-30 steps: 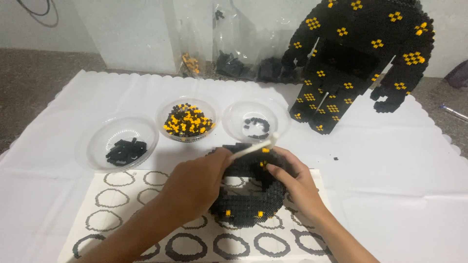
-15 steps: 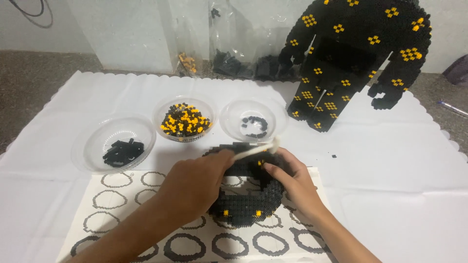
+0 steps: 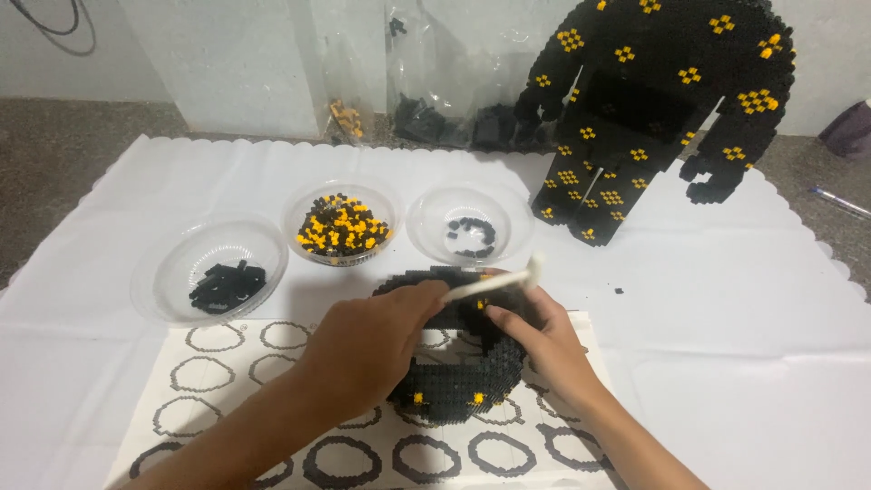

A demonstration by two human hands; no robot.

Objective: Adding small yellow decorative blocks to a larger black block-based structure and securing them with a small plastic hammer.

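A black ring-shaped build of small bricks with a few yellow dots [image 3: 463, 386] stands on a printed sheet of ring outlines [image 3: 218, 354]. My left hand [image 3: 372, 349] grips a small white hammer [image 3: 494, 283] whose head hovers over the ring's upper right side. My right hand [image 3: 544, 349] clasps the ring's right side, with its fingertips pressed on the top edge beside the hammer.
Three clear bowls stand behind the sheet: black bricks [image 3: 218, 277], yellow and black bricks [image 3: 343, 227], a few black bricks [image 3: 469, 225]. A large black brick figure with yellow dots [image 3: 644, 109] stands at the back right. Plastic bags [image 3: 426, 109] lie behind. A pen [image 3: 839, 201] lies far right.
The hammer's head has shifted slightly right and up over the ring. Both hands stay on the ring.
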